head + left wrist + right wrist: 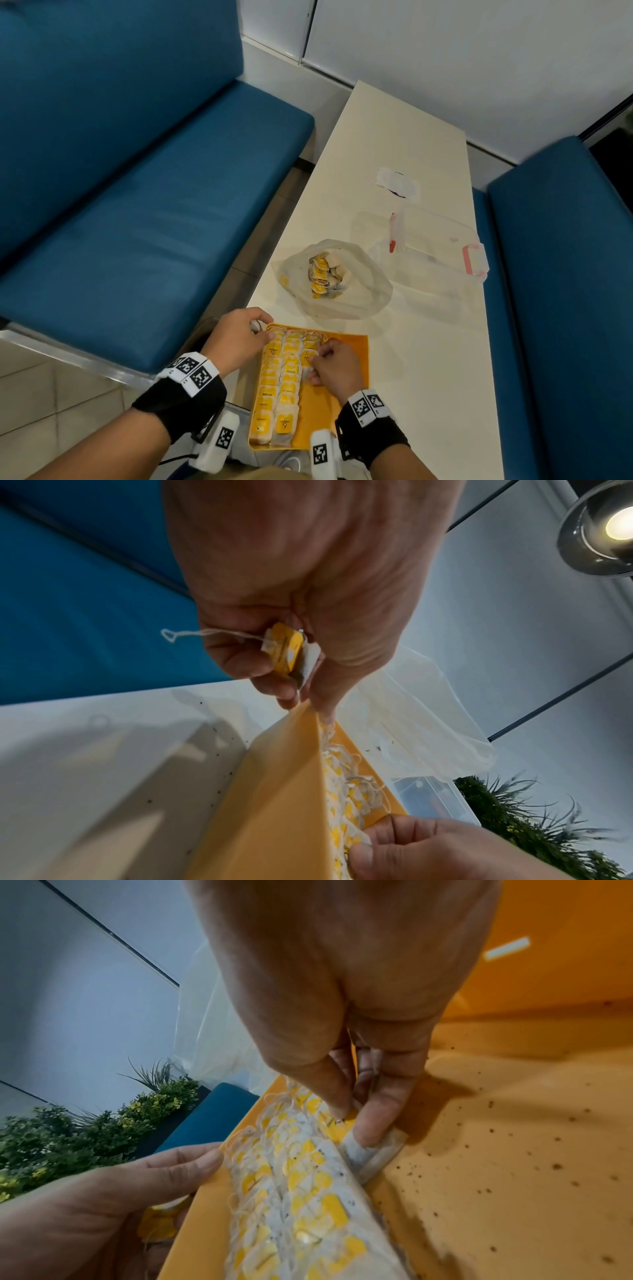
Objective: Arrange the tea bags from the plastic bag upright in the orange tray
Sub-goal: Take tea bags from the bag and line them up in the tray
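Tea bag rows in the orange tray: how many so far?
3 rows: one along the orange tray's left wall, one beside it, a short third under the right hand, which may hide bags.

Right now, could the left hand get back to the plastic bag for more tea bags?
Probably not yet. The left hand already pinches a tea bag at the orange tray's far-left corner. The plastic bag lies open just beyond, nothing between, so the way looks free once that one is placed.

tea bag labels (270,394) too small to read, clear box (442,253) contents indistinct
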